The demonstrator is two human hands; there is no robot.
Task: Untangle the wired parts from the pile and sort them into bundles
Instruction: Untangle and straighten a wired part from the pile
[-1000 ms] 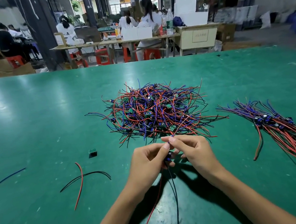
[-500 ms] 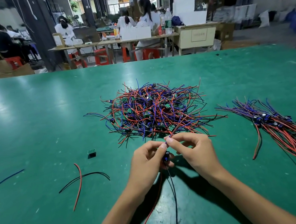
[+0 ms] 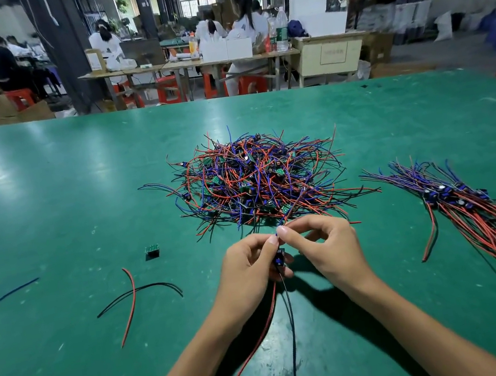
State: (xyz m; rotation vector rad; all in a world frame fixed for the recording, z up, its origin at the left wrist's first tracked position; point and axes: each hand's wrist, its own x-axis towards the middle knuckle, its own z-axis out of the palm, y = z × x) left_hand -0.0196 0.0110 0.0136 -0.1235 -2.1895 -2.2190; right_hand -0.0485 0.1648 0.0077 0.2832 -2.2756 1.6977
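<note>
We pinch one wired part [image 3: 279, 259] with both hands' fingers [image 3: 272, 239], clear of the pile [image 3: 258, 179], straightening its leads for bundling.

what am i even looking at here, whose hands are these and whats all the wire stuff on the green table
There is no machine here: a person wears a camera on the head, so the single picture looks forward and down at their own hands. The left hand and right hand together pinch one small wired part, whose red and black wires hang down toward the viewer. On the green table lies a tangled pile of such parts, and to the right a sorted bundle with wires lying the same way. To the left lie a few loose wires and a small green board. Other workers sit behind.
</note>
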